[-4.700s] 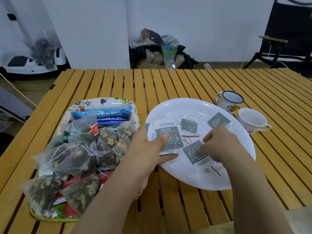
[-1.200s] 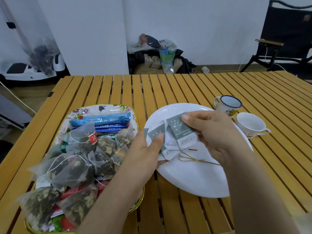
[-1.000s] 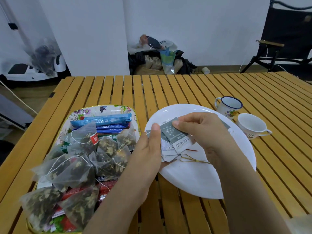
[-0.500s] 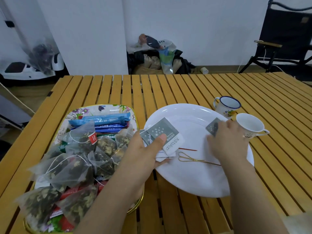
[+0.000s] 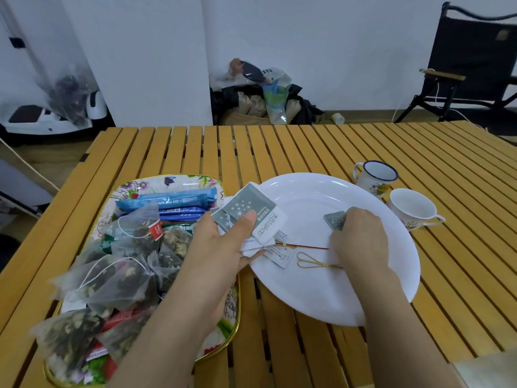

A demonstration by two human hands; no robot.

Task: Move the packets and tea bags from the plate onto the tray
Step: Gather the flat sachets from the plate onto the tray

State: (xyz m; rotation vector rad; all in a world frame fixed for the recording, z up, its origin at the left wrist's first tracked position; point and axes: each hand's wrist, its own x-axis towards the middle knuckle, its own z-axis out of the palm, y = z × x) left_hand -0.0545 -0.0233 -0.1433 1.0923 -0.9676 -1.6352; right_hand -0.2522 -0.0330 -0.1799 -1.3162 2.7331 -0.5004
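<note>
Gathering the last of the plate's (image 5: 372, 298) load: the left hand (image 5: 221, 247) clamps a fan of grey packets (image 5: 249, 212) beside the tray (image 5: 173, 182) while the right hand (image 5: 359, 236) pinches the final packet (image 5: 333, 221), likely bound for the stack next

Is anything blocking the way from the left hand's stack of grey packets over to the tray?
Nothing visible does. The left hand holds the grey packets right beside the tray, at the plate's left edge. The tray is heaped with tea bags, so they would land on top.
</note>
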